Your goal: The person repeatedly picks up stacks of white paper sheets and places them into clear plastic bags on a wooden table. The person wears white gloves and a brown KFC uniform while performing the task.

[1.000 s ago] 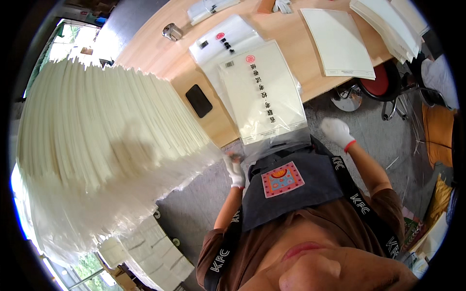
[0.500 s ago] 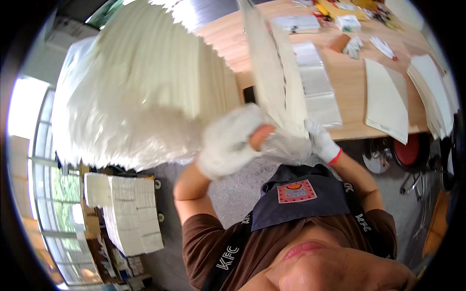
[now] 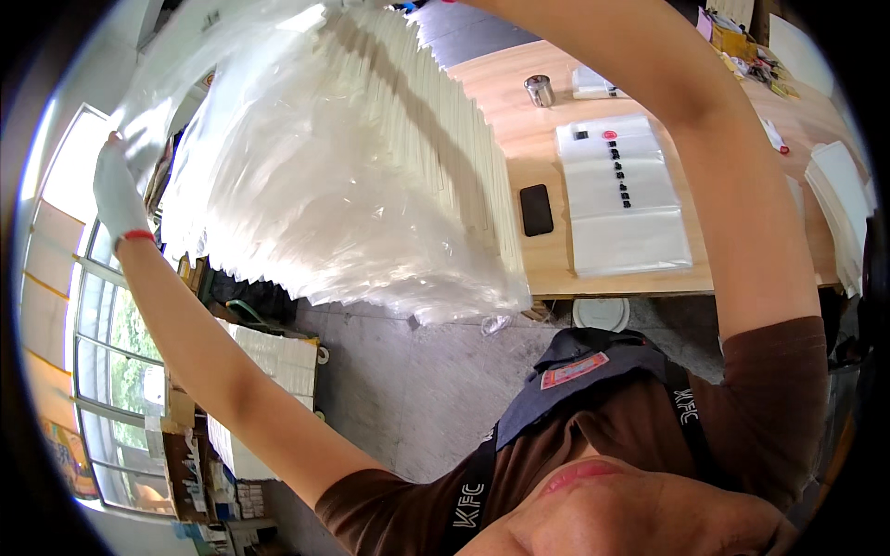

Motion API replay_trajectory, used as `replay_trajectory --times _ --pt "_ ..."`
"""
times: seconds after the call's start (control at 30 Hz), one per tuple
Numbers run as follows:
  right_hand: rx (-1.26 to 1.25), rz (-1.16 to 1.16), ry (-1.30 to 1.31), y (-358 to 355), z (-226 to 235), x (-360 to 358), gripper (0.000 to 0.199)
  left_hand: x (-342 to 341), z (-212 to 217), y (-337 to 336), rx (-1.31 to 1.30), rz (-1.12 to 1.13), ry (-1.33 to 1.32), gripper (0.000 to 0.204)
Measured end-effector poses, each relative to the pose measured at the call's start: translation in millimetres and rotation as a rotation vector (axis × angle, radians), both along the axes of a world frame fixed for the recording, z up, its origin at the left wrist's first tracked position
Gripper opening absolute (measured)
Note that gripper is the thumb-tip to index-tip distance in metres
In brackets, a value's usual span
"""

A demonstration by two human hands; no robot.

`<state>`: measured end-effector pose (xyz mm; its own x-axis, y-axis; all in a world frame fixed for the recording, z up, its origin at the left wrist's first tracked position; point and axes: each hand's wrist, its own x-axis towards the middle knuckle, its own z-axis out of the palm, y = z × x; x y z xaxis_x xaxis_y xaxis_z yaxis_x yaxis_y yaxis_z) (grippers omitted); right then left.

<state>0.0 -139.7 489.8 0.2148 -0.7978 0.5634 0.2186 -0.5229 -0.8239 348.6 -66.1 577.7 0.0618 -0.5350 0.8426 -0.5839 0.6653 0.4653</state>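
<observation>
A big hanging bundle of clear plastic bags and white sheets (image 3: 352, 176) fills the upper left. My left hand (image 3: 116, 190), in a white glove with a red cuff, is raised at the bundle's left edge and grips the thin clear plastic there. My right arm (image 3: 732, 185) reaches up across the table and leaves the picture at the top edge, so my right hand is hidden.
A wooden table (image 3: 528, 148) carries a stack of flat clear bags (image 3: 626, 199), a black phone (image 3: 536, 209), a small metal cup (image 3: 539, 90) and white stacks (image 3: 839, 208) at the right. White stacks (image 3: 278, 357) sit on the grey floor. Windows (image 3: 102, 352) line the left.
Both arms have gone up. My left hand moved from in front of my chest up and left to the bundle's edge, and my right hand rose out of the picture.
</observation>
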Motion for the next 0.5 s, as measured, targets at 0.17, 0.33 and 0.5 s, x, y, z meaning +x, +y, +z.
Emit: replay_trajectory --times 0.17,0.33,0.5 --pt "0.095 0.097 0.224 41.3 -29.7 -16.8 0.036 37.2 -92.2 15.4 0.094 0.696 -0.558 0.039" --pt "0.268 -0.177 0.297 137.9 -136.8 -54.9 0.040 -45.3 -296.8 50.5 -0.903 -0.275 0.000 0.033" --pt "0.624 -0.249 0.166 209.2 -297.1 -116.4 0.041 -236.1 -506.2 86.7 0.286 -0.842 -0.358 0.028"
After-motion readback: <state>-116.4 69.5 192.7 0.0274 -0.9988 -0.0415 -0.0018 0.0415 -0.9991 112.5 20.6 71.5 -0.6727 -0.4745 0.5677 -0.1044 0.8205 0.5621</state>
